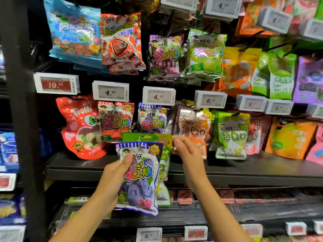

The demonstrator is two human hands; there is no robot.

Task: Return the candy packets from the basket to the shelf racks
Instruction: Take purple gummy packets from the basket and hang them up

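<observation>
My left hand (114,179) grips a blue-and-white blueberry candy packet (141,179) by its left edge, thumb on the front. Behind it sits a green candy packet (148,137), and my right hand (186,151) pinches that one at its top right corner. Both packets are held in front of the lower rack, just below the hanging blueberry packets (152,120). A matching green packet row (230,135) hangs further right. No basket is in view.
Hooks carry red strawberry packets (115,119), an orange packet row (194,126), a red Trolli bag (82,126) and an upper row of grape and apple packets. Price tags (158,96) stick out above each hook. A dark shelf ledge (262,170) runs below.
</observation>
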